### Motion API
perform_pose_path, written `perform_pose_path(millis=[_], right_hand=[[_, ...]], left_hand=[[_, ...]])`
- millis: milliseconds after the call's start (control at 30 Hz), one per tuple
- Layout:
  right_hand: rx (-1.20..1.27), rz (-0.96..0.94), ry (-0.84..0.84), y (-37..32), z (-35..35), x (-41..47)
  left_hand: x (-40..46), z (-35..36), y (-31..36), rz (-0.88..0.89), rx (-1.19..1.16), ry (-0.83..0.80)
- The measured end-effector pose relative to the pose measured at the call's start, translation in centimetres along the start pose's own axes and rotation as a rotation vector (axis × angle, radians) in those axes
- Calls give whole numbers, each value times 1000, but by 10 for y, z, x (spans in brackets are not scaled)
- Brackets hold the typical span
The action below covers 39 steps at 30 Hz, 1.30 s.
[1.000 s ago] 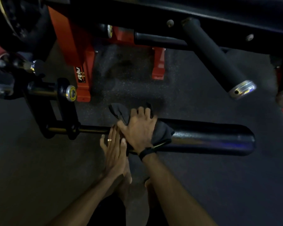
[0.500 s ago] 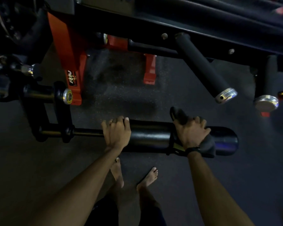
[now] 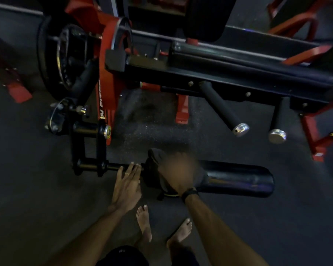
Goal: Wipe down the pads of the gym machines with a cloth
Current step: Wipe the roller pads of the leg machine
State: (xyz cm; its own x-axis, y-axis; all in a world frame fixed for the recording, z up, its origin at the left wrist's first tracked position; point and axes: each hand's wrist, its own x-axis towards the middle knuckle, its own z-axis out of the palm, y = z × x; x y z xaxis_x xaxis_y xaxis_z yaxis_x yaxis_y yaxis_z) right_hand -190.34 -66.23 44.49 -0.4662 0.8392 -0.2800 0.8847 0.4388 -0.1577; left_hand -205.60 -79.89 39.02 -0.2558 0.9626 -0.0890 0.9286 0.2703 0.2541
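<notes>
The right hand (image 3: 178, 172) — blurred — has slid the cloth (image 3: 155, 169) from the roller pad's (image 3: 236, 178) far end back to its left end, fingers curled over it. The left hand (image 3: 126, 186) has let go — fingers now straight, tips touching the bar (image 3: 112, 167).

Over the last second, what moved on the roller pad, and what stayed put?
The right hand ran the cloth out toward the roller pad's free end, then back to the bar end. The left hand released its grip; straight fingers now touch the bar. The pad stayed put.
</notes>
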Motion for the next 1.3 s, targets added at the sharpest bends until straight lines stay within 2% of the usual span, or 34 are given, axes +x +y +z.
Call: perform_pose_path(millis=[67, 167, 367, 533, 733, 1000, 1133, 1300], right_hand=[[72, 92, 133, 23, -11, -16], [88, 206, 319, 55, -33, -32], [91, 418, 530, 120, -74, -78], [101, 492, 710, 176, -103, -118], [33, 498, 895, 240, -144, -174], [-291, 281, 1107, 365, -212, -277], [-325, 284, 1196, 413, -233, -319], [-308, 276, 1213, 444, -248, -326]], left_hand=[[15, -11, 12, -6, -48, 15], [41, -26, 48, 113, -82, 37], [64, -42, 163, 436, -145, 107], [66, -63, 250, 546, -242, 150], [61, -79, 338, 588, -329, 210], [25, -83, 491, 663, -389, 322], [22, -86, 552, 694, -406, 392], [37, -103, 590, 653, -360, 425]])
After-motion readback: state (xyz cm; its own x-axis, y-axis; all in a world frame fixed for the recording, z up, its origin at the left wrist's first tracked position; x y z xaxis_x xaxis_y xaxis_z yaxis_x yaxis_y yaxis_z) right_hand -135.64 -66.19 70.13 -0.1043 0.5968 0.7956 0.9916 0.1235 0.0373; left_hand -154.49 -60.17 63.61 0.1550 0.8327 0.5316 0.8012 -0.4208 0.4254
